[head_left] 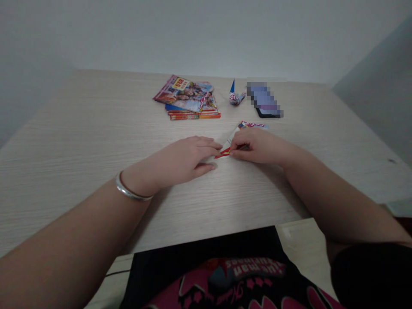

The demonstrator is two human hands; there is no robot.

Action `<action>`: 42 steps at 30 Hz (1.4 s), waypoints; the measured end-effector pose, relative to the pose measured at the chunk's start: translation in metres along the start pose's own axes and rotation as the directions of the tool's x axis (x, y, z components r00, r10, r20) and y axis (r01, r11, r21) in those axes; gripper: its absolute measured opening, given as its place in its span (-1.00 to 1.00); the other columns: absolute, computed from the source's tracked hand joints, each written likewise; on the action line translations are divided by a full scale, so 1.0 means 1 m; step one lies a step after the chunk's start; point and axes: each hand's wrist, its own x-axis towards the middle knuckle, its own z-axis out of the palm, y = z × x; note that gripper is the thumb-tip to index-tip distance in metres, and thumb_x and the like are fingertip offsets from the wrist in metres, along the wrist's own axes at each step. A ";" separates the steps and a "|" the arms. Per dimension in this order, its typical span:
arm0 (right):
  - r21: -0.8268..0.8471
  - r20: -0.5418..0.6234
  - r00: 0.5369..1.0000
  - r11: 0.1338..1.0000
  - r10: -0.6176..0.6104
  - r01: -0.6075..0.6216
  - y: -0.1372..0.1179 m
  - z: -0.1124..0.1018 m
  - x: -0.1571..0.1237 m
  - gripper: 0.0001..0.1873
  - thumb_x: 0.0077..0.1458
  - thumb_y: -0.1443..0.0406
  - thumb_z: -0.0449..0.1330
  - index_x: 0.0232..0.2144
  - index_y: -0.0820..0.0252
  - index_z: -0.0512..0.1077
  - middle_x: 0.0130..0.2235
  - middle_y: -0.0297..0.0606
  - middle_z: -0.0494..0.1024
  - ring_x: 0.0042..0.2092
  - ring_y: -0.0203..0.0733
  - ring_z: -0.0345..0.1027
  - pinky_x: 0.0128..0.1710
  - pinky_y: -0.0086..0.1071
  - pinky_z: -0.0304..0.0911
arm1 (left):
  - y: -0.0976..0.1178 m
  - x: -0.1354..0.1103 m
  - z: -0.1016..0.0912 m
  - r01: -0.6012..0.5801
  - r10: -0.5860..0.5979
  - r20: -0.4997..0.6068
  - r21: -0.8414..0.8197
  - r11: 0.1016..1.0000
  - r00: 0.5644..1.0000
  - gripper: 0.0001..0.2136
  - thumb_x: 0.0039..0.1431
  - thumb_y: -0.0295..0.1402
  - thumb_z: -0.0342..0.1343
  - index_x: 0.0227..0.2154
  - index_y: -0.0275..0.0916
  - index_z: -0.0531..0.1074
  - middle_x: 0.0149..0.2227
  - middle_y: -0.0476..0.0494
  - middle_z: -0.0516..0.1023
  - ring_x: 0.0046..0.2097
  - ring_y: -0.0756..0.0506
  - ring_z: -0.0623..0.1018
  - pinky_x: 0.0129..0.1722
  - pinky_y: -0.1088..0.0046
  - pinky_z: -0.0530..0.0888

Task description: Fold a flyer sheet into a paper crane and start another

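Note:
A piece of printed paper [234, 136], folded to a narrow point at its left end, lies on the table between my hands. Its pale inner side, a red strip and some colourful lettering show. My left hand [189, 159] rests palm down with fingers stretched out, fingertips touching the paper's pointed end. My right hand [257, 146] covers much of the paper, its thumb and fingers pinching the lower red edge. A silver bangle [128, 192] circles my left wrist.
Toward the back lies a stack of colourful printed leaflets [189, 96]. Beside it stands a small folded paper figure [236, 98] with a blue upright point. A phone [265, 101], partly pixelated, lies to its right. The wooden table [80, 128] meets a wall behind.

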 end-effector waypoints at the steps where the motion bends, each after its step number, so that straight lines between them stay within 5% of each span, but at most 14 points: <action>1: 0.009 0.001 1.000 1.000 -0.005 0.005 0.000 0.001 0.001 -0.80 0.26 0.29 0.20 -0.34 0.24 0.60 -0.33 -0.21 0.60 -0.31 -0.25 0.35 -0.26 -0.36 0.15 | 0.000 0.000 -0.001 -0.001 0.001 -0.003 -0.009 1.000 1.000 -0.62 0.46 -0.27 0.05 0.21 -0.33 0.47 0.25 -0.31 0.54 0.31 -0.25 0.46 0.39 0.15 0.32; 6: 0.051 0.013 1.000 0.998 -0.026 0.026 0.002 -0.001 -0.001 -0.79 0.26 0.26 0.23 -0.30 0.22 0.66 -0.32 -0.23 0.67 -0.30 -0.23 0.45 -0.24 -0.35 0.24 | -0.002 0.001 0.000 -0.009 0.009 0.006 -0.031 0.999 1.000 -0.65 0.42 -0.30 0.12 0.19 -0.26 0.48 0.25 -0.27 0.55 0.31 -0.25 0.47 0.40 0.04 0.26; 12: -0.039 -0.104 0.988 0.993 -0.116 0.113 0.004 0.004 -0.003 -0.81 0.26 0.29 0.24 -0.23 0.14 0.69 -0.15 -0.23 0.74 -0.13 -0.17 0.55 -0.08 -0.30 0.30 | -0.004 0.001 0.001 -0.002 0.004 0.020 -0.071 0.997 1.000 -0.73 0.45 -0.31 0.09 0.13 -0.10 0.52 0.23 -0.12 0.59 0.33 -0.18 0.47 0.46 -0.13 0.01; 17: -0.084 -0.099 0.985 0.988 -0.141 0.133 0.004 0.006 -0.004 -0.77 0.29 0.26 0.21 -0.20 0.13 0.68 -0.13 -0.22 0.73 -0.10 -0.13 0.54 -0.11 -0.29 0.28 | 0.001 -0.004 -0.009 0.042 -0.045 0.063 0.051 0.998 0.997 -0.67 0.43 -0.32 0.10 0.20 -0.06 0.50 0.28 -0.11 0.55 0.38 -0.25 0.40 0.45 -0.22 -0.04; 21: -0.143 -0.136 0.978 0.980 -0.157 0.137 0.002 0.006 -0.002 -0.78 0.29 0.25 0.21 -0.25 0.15 0.67 -0.16 -0.18 0.72 -0.10 -0.08 0.51 0.05 -0.17 0.22 | 0.005 -0.005 -0.011 0.045 -0.053 0.057 0.129 0.991 0.997 -0.66 0.45 -0.32 0.06 0.21 -0.09 0.49 0.33 -0.12 0.49 0.42 -0.27 0.35 0.45 -0.13 0.08; 25: -0.197 -0.191 0.975 0.978 -0.112 0.073 -0.002 0.012 0.003 -0.76 0.27 0.27 0.17 -0.32 0.19 0.63 -0.23 -0.17 0.69 -0.16 -0.10 0.48 0.20 -0.07 0.04 | 0.009 -0.003 -0.010 0.000 -0.005 0.041 0.123 0.992 0.999 -0.65 0.46 -0.27 0.05 0.18 -0.25 0.52 0.24 -0.22 0.57 0.27 -0.22 0.51 0.35 0.14 0.31; 31: -0.205 -0.279 0.958 0.979 -0.060 0.001 0.001 0.024 0.014 -0.81 0.19 0.28 0.17 -0.40 0.19 0.57 -0.29 -0.18 0.62 -0.20 -0.09 0.38 0.11 -0.13 0.07 | 0.013 0.000 -0.014 0.005 -0.011 0.056 0.119 0.993 0.998 -0.71 0.47 -0.28 0.04 0.00 -0.25 0.62 0.09 -0.18 0.68 0.13 -0.19 0.62 0.32 0.13 0.35; 42: -0.178 -0.275 0.961 0.982 0.006 -0.058 0.002 0.028 0.018 -0.82 0.18 0.25 0.21 -0.35 0.17 0.59 -0.26 -0.16 0.62 -0.15 -0.03 0.35 0.08 -0.13 0.09 | 0.016 0.001 -0.016 0.121 -0.123 0.009 0.130 0.984 0.992 -0.69 0.47 -0.24 0.01 0.03 -0.30 0.56 -0.07 -0.28 0.66 -0.03 -0.22 0.62 0.04 0.22 0.50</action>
